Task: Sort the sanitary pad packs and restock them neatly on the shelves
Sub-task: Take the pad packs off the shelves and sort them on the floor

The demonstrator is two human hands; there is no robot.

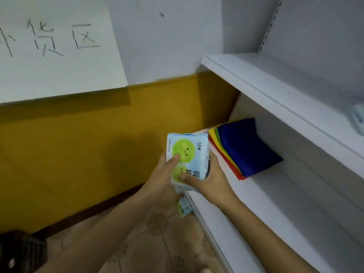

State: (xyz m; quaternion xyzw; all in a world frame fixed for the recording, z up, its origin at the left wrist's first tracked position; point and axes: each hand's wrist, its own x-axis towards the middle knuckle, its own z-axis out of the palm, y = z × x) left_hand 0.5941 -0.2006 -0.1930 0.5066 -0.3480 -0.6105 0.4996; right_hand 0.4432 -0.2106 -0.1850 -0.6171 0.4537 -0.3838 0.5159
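1. A pale blue pad pack (187,156), printed with green smiling circles, was clamped by the curled fingers of the left hand (163,174) and the right hand (208,180), beside the lower shelf (275,203)'s left end.
2. Its underside was hidden.

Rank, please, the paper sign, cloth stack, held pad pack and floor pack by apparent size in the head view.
Largest to smallest:
paper sign
cloth stack
held pad pack
floor pack, partly hidden

Right edge cuts off a blurred pack (357,119).
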